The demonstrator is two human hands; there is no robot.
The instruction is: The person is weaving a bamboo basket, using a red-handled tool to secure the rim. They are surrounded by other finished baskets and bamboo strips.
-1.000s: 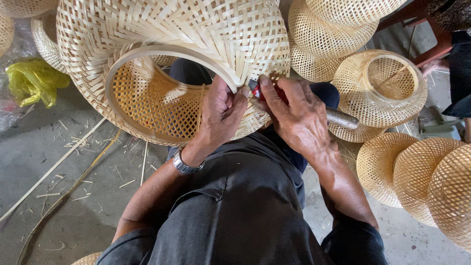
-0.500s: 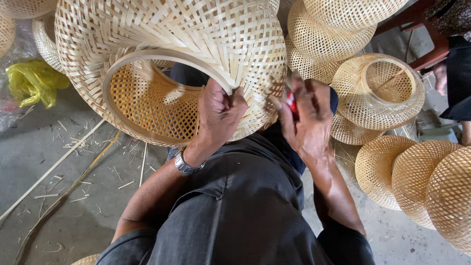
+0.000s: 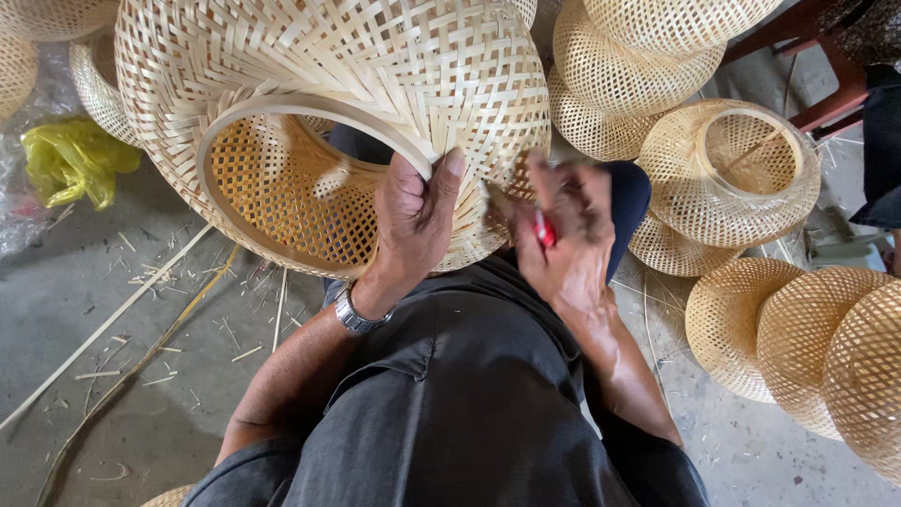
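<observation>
Bamboo lampshade (image 3: 328,103) fills the upper centre, its rim pinched in the left hand (image 3: 413,221), while the right hand (image 3: 563,235) clenches a red-handled tool (image 3: 544,230) just beside the weave, seemingly mid-trimming; careful aim comes next.

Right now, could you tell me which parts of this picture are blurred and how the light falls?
Head view: the right hand with its red tool is motion-blurred; the left hand and woven basket are sharp; soft, even daylight, no glare.

right hand (image 3: 563,235) blurred; its red-handled tool (image 3: 544,228) mostly hidden.
</observation>
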